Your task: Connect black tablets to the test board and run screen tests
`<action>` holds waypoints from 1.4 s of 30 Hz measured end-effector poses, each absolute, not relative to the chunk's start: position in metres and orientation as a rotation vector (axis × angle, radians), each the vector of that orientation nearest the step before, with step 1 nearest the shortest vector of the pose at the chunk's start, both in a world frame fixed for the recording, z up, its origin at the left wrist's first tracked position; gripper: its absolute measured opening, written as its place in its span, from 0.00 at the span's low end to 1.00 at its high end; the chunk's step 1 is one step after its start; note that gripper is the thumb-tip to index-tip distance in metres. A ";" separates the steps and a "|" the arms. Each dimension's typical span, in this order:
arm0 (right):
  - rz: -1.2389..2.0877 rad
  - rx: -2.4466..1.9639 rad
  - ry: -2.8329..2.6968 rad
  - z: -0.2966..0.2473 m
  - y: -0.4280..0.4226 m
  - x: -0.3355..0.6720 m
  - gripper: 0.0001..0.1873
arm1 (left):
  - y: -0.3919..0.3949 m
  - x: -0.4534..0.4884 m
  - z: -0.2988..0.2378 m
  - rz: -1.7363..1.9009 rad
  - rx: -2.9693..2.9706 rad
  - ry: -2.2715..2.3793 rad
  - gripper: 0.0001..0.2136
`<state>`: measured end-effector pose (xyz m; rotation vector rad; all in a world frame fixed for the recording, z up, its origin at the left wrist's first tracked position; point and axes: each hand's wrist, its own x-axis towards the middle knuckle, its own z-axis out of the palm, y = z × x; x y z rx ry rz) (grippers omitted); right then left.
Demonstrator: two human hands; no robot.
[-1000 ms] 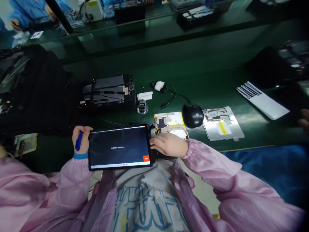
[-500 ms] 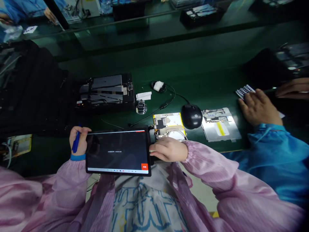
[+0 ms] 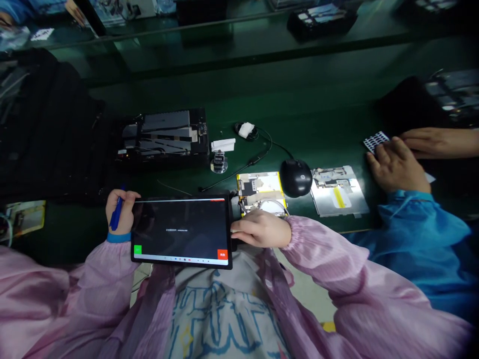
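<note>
A tablet (image 3: 179, 232) with a lit dark screen is tilted up at the table's front edge. A green square shows at its lower left and a red one at its lower right. My left hand (image 3: 121, 212) is closed at its left edge, with a blue pen (image 3: 116, 213) held across the fingers. At the tablet's right edge my right hand (image 3: 260, 228) is closed in a pinch, its fingertips partly hidden. Just beyond this hand lies an opened device assembly (image 3: 262, 187) with yellow edges and a pale cable.
A black mouse (image 3: 295, 178) and a metal-backed panel (image 3: 340, 193) lie to the right. A co-worker's hands (image 3: 398, 164) touch a white label sheet (image 3: 376, 142). Behind the tablet are a tally counter (image 3: 219, 160), a coiled cable (image 3: 245, 131) and a black tray of parts (image 3: 162, 134).
A green square has appeared at the screen's lower left. My hands and the tablet keep nearly the same place. The co-worker's farther hand has moved left, towards the other one.
</note>
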<state>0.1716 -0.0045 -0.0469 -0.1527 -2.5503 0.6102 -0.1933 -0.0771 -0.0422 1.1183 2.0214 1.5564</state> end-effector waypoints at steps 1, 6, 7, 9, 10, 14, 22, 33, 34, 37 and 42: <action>0.617 -0.161 -2.554 -0.047 -0.005 0.172 0.11 | -0.077 -0.193 -0.042 1.555 1.111 2.022 0.17; 0.676 -0.214 -2.540 -0.048 -0.004 0.171 0.13 | -0.076 -0.191 -0.040 1.574 1.164 2.031 0.16; 0.692 -0.216 -2.531 -0.048 -0.003 0.170 0.14 | -0.076 -0.191 -0.040 1.582 1.172 2.027 0.16; 0.716 -0.219 -2.523 -0.049 -0.002 0.171 0.14 | -0.075 -0.192 -0.040 1.591 1.166 2.025 0.16; 0.726 -0.227 -2.519 -0.049 -0.001 0.172 0.14 | -0.075 -0.193 -0.041 1.592 1.150 2.031 0.15; 0.766 -0.355 -2.475 -0.045 0.003 0.181 0.17 | -0.077 -0.200 -0.046 1.580 1.098 2.042 0.15; 0.343 -1.079 -2.338 -0.032 0.047 0.178 0.15 | -0.077 -0.201 -0.049 1.606 1.139 2.012 0.21; 0.550 -0.656 -3.047 -0.029 0.089 0.080 0.08 | -0.082 -0.210 -0.056 1.657 1.161 1.932 0.19; 0.581 -0.635 -3.068 -0.028 0.092 0.076 0.07 | -0.082 -0.210 -0.056 1.656 1.157 1.935 0.18; 0.775 -0.688 -2.958 -0.024 0.095 0.076 0.06 | -0.082 -0.207 -0.053 1.652 1.153 1.945 0.18; 1.457 -0.834 -2.238 -0.015 0.076 0.120 0.08 | -0.080 -0.203 -0.048 1.690 1.184 1.940 0.21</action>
